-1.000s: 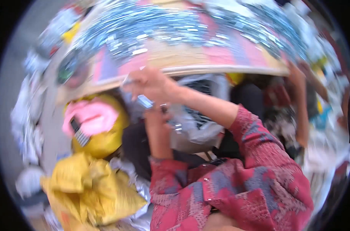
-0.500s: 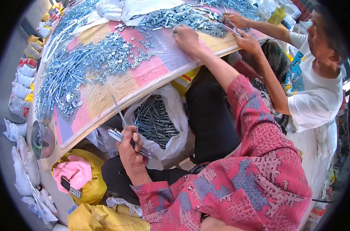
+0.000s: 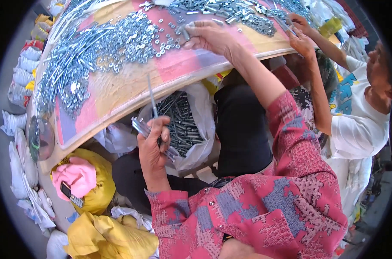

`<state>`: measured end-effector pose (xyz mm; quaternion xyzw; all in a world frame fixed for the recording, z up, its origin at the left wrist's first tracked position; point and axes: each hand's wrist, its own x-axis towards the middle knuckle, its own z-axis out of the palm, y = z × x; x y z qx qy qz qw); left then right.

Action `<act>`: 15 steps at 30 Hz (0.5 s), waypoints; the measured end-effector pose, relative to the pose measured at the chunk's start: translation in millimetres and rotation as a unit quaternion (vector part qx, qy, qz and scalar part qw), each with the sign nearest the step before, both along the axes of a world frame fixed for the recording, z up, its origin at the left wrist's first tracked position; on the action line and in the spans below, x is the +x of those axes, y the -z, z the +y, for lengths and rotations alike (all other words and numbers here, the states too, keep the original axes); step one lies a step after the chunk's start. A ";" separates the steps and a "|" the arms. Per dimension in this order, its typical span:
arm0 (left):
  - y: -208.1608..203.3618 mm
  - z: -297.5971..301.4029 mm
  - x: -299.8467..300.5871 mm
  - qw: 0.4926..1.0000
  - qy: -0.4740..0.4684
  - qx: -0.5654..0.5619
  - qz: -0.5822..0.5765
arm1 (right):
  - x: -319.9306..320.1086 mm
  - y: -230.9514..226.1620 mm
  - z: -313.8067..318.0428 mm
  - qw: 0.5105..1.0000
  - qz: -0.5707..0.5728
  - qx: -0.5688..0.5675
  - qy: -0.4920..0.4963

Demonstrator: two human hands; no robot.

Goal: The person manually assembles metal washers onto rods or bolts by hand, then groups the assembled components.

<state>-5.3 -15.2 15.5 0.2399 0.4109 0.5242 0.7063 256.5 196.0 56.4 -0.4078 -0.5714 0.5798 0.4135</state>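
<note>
My left hand (image 3: 153,144) is closed around a small bundle of shiny metal sleeve anchors (image 3: 140,126), over the gap between the table and my lap. One long thin bolt (image 3: 152,97) sticks up from that grip toward the table edge. Above the tabletop, my right hand (image 3: 211,38) pinches a short grey metal sleeve (image 3: 185,33) between thumb and fingers. Close by it lie loose nuts and washers (image 3: 135,36), and beyond are piled metal sleeves (image 3: 230,9). Long thin bolts (image 3: 66,64) form a heap at the left.
Below the table edge, a white sack (image 3: 204,125) holds many finished-looking anchors (image 3: 178,125). A clear bowl (image 3: 42,138) is at the table's left corner. A pink cloth (image 3: 77,175) and a phone (image 3: 70,194) rest on a yellow bag (image 3: 103,190). A co-worker (image 3: 355,108) handles metal parts at right.
My right hand has come left and nearer from the sleeve pile, now with a sleeve showing in its fingers. The left hand, still gripping its bundle, has risen slightly. The view has shifted a little.
</note>
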 end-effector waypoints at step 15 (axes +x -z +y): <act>1.6 -12.7 -9.1 0.998 0.033 0.051 0.018 | -67.0 -5.6 -81.9 0.998 -0.034 0.030 0.041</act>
